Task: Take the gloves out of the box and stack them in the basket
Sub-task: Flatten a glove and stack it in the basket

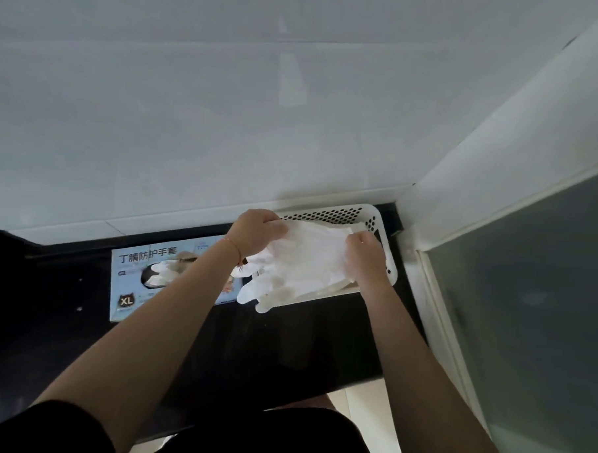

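Observation:
A white perforated basket (342,213) stands on the dark counter against the wall, at the right. Above it, a thin white glove (306,257) is stretched between my hands. My left hand (258,233) pinches its cuff on the left and my right hand (366,256) pinches the cuff on the right. The glove's fingers hang toward me, over the basket's near left corner. A pale blue glove box (134,287) marked XL lies flat to the left of the basket. More white gloves poke out of its opening, partly hidden by my left forearm.
The dark counter (285,345) runs left to right, with its front edge near my body. A white tiled wall rises right behind the basket and box. A white frame with a glass panel (527,304) closes off the right side, close to the basket.

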A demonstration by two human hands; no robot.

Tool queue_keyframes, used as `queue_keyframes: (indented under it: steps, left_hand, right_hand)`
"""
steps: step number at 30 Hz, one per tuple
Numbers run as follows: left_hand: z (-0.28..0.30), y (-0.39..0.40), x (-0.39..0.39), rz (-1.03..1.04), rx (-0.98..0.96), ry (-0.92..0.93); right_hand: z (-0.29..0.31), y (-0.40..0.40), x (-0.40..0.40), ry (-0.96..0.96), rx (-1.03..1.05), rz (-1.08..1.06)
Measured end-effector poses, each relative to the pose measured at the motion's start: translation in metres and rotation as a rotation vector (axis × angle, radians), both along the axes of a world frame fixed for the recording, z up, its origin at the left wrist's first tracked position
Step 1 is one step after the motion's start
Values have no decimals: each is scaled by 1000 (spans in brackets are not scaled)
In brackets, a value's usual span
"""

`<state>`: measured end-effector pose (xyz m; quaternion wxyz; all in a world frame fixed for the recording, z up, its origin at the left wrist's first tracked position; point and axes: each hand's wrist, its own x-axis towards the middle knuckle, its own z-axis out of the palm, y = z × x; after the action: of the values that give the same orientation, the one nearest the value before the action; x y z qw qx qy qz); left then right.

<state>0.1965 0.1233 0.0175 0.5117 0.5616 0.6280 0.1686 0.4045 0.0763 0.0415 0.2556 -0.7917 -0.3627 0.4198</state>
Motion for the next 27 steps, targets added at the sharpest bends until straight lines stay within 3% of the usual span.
queue_keyframes:
  steps: [5, 8, 11, 13, 14, 18, 24, 27]
  left_hand:
    - [-4, 10, 38, 62, 88, 92]
    - [-15, 12, 53, -31, 220, 363]
    - [-24, 4, 66, -155, 553, 620]
    - [-27, -6, 75, -226, 786, 657]
    - [-31, -12, 78, -298, 811, 651]
    - [-48, -28, 81, -576, 583, 689]
    - [-50, -35, 77, -570, 536, 726]
    - [-52, -36, 75, -587, 454, 784]
  right_hand:
    - [-17, 15, 35, -127, 36, 97]
    - [-29, 21, 50, -324, 75, 248]
    - [-40, 23, 55, -513, 144, 392]
    - [-46, 23, 56, -563, 170, 454]
    - [-49, 22, 56, -573, 177, 473]
    - [-55, 19, 58, -631, 252, 545]
    - [-63, 15, 70, -688, 335, 674]
    - [-56, 19, 73, -776, 243, 740]
